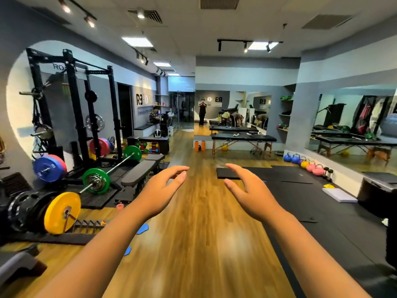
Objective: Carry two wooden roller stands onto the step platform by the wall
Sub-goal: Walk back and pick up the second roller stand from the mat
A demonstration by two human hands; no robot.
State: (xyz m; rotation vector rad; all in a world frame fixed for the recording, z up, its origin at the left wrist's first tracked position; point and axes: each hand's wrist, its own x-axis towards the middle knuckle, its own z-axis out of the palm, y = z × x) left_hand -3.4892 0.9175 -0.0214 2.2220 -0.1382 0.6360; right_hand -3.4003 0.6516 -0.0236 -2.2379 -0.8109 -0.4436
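Both hands are empty — left hand (163,186) and right hand (251,188) held out, fingers loosely spread — and no wooden roller stand is identifiable here; being wood, they should be rigid, best gripped by the frame.

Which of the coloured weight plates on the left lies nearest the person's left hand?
The green plate on the near end of the floor barbell, just left of the left hand. The yellow plate sits lower and farther left; the blue one farther back.
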